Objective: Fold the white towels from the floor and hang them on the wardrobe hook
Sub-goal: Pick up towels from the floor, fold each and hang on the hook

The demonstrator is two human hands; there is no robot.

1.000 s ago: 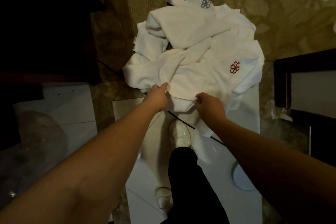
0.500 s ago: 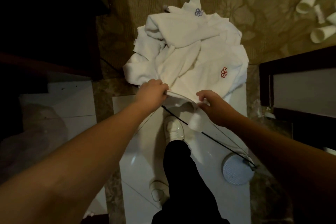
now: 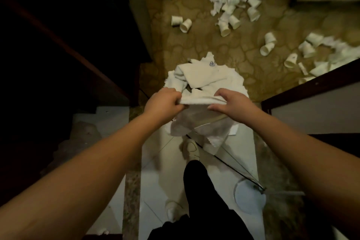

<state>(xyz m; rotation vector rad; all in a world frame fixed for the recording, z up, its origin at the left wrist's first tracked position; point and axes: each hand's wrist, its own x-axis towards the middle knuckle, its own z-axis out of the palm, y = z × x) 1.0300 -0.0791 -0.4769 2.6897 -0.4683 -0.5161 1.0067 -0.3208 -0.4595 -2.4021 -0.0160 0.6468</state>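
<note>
1. A white towel (image 3: 196,121) is held up at frame centre, its top edge stretched between both hands and the rest hanging slack toward 6 o'clock, over a white shoe (image 3: 191,148).
2. The left hand (image 3: 163,103) is curled tight into a fist, and the towel's left end is gripped inside it.
3. The right hand (image 3: 231,103) is half closed: the towel's right end is pinched between the thumb below and the bent fingers above.
4. The towel pile (image 3: 204,76) lies at 12 o'clock from the hands, on the patterned carpet (image 3: 224,45); a blue emblem is seen on its far edge.
5. Whether the held towel is clear of the pile cannot be told.
6. Paper cups (image 3: 229,19) and torn paper are scattered on the carpet from 12 to 2 o'clock.
7. A round white disc (image 3: 249,197) lies on the tiles at 5 o'clock, with a thin dark cord (image 3: 224,163) running to it from under the towel.
8. Dark furniture (image 3: 68,45) fills the 9 to 11 o'clock side.
</note>
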